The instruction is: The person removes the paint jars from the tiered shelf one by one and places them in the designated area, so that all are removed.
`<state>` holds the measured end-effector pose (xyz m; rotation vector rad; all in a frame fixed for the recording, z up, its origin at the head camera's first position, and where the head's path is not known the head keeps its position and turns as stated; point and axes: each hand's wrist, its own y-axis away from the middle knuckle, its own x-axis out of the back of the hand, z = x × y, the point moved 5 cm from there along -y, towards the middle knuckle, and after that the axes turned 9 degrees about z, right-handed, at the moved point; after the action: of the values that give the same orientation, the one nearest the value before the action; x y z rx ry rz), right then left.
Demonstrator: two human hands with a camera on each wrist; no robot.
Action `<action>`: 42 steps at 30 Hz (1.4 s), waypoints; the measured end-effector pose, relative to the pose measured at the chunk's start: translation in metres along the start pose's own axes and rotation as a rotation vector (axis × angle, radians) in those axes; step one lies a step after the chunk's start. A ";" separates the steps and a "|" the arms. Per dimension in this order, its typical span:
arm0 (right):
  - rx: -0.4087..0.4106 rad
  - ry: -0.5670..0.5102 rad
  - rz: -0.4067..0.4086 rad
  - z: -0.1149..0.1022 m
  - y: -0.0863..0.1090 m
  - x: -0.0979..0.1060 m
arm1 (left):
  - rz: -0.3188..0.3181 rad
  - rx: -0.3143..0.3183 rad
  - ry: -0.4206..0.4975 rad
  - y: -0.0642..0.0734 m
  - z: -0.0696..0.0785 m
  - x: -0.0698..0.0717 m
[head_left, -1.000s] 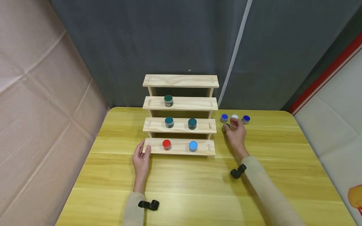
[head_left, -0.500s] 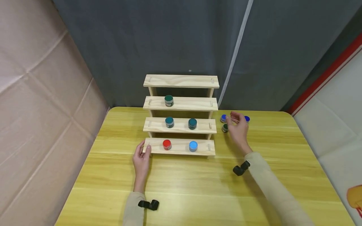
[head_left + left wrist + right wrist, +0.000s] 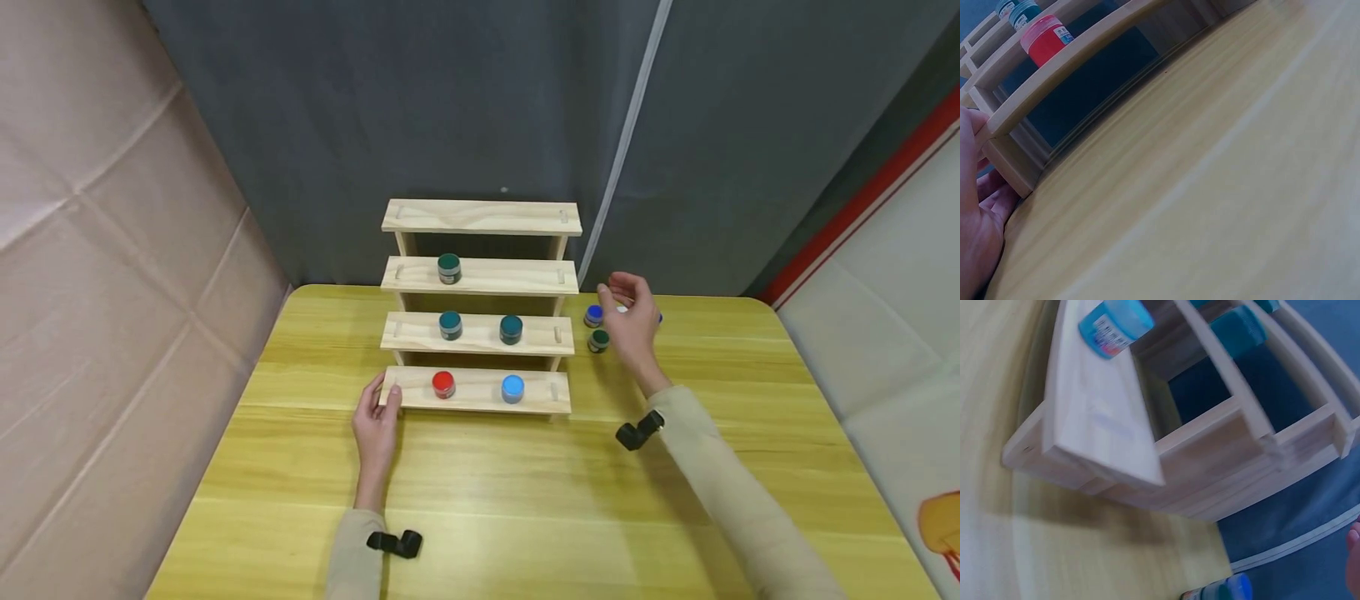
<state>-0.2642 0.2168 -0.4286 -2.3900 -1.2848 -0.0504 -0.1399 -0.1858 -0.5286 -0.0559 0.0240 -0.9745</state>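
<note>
A four-step wooden display rack (image 3: pixel 480 217) stands on the table. My left hand (image 3: pixel 375 433) grips its lowest step at the left end, thumb on top and fingers at the side; the left wrist view shows the hand (image 3: pixel 979 219) against the rack's side panel. Red (image 3: pixel 443 384) and light blue (image 3: pixel 513 388) paint jars sit on that step. Two teal jars (image 3: pixel 511 329) stand one step up, and a dark green jar (image 3: pixel 449 268) above those. My right hand (image 3: pixel 632 325) hovers with loosely bent fingers, nothing visible in it, over the jars right of the rack.
Beside the rack on the table (image 3: pixel 720 400) are a dark green jar (image 3: pixel 598 341) and a blue jar (image 3: pixel 593 315). A white lid (image 3: pixel 622 309) and another blue lid (image 3: pixel 660 317) are mostly hidden by the right hand. A dark curtain (image 3: pixel 375 125) hangs behind.
My right hand has left the dark green jar, which stays on the table, and moved up and back over the other jars. The left hand keeps its grip on the rack.
</note>
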 end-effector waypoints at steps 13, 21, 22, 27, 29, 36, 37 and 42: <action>0.058 -0.154 -0.059 -0.044 0.003 -0.002 | -0.006 -0.009 -0.010 -0.001 -0.003 -0.003; 0.062 -0.245 -0.130 -0.064 0.010 -0.014 | -0.005 -0.003 -0.012 -0.001 -0.002 -0.004; 0.069 -0.248 -0.136 -0.066 0.011 -0.016 | -0.005 -0.004 -0.011 -0.001 -0.001 -0.004; 0.101 -0.245 -0.174 -0.080 0.012 -0.026 | -0.008 -0.012 -0.014 -0.001 0.000 -0.005; 0.105 -0.244 -0.195 -0.085 0.014 -0.031 | -0.005 -0.017 -0.015 -0.001 -0.002 -0.006; 0.103 -0.224 -0.255 -0.100 0.019 -0.048 | 0.018 -0.005 -0.024 -0.012 -0.032 -0.006; 0.100 -0.218 -0.263 -0.102 0.020 -0.051 | 0.021 -0.002 -0.026 -0.013 -0.034 -0.006; 0.081 -0.198 -0.288 -0.111 0.025 -0.066 | 0.014 -0.008 -0.027 -0.011 -0.036 -0.002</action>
<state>-0.2633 0.1106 -0.3515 -2.1685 -1.6817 0.1542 -0.1512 -0.1916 -0.5635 -0.0761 0.0033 -0.9594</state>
